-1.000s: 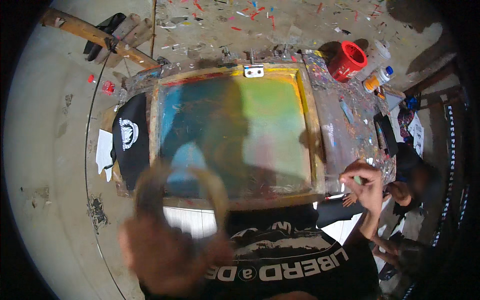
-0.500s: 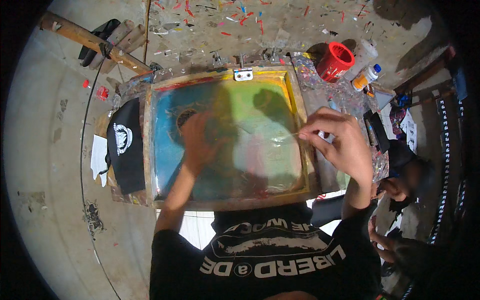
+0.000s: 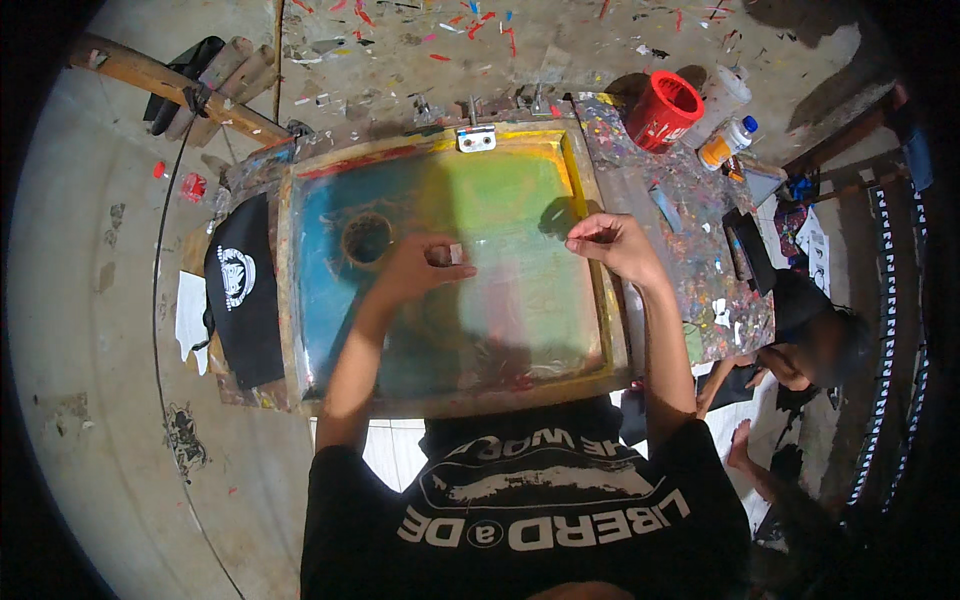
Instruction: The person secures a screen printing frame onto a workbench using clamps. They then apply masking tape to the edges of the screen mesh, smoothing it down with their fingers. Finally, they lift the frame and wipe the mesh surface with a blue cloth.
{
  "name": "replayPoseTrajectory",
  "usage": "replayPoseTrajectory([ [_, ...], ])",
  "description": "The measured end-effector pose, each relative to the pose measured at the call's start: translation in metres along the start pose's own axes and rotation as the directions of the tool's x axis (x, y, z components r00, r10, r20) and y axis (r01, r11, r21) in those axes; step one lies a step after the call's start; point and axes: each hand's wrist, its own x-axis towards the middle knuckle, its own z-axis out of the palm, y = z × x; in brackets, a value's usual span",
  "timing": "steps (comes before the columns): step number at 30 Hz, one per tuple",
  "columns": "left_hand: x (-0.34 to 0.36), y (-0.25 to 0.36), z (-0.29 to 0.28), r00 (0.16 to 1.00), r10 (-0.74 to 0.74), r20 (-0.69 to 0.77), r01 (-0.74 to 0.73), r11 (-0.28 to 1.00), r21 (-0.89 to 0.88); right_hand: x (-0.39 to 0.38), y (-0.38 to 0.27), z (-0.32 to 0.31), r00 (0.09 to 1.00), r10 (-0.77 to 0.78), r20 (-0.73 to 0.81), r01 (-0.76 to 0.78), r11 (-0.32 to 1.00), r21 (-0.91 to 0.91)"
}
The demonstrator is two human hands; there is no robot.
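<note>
A wooden-framed printing screen, its mesh tinted blue on the left and green on the right, lies flat in front of me. Over its middle my left hand has thumb and fingers curled around a small pale piece, whose kind I cannot make out. My right hand is above the frame's right edge with its fingertips pinched together. Whatever may be between them is too thin to tell. On the blue part sits a round ring with a brownish rim, perhaps a tape roll. A metal hinge clamp grips the frame's far edge.
Left of the screen lies black printed fabric. On the paint-stained table at right stand a red pot and a blue-capped bottle; a black tool lies nearby. Another person crouches at the right.
My left hand has come off the round ring and moved right, now showing the small pale piece. My right hand has shifted slightly left and up.
</note>
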Motion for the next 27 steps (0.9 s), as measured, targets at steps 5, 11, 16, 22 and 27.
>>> replayPoseTrajectory([
  [5,-0.003,-0.009,-0.004,1.000,-0.017,-0.016,0.013,0.976,-0.219,-0.003,0.005,-0.001,0.998,-0.001,0.063,0.000,1.000,0.018],
  [11,-0.004,-0.021,-0.001,0.997,-0.023,-0.079,0.017,0.997,-0.078,-0.002,0.013,0.007,0.998,-0.044,-0.035,0.036,0.974,-0.224],
  [16,-0.005,-0.022,-0.001,0.991,0.025,-0.129,-0.021,0.999,0.035,-0.004,0.009,0.014,0.993,-0.060,-0.104,0.020,0.936,-0.352],
  [22,-0.004,-0.022,0.002,0.981,0.045,-0.188,-0.014,0.986,0.166,-0.006,-0.001,0.021,0.991,-0.058,-0.120,-0.003,0.891,-0.455],
  [27,-0.005,-0.018,0.002,0.981,0.045,-0.190,-0.006,0.980,0.200,-0.004,0.003,0.020,0.992,-0.051,-0.119,-0.014,0.874,-0.485],
])
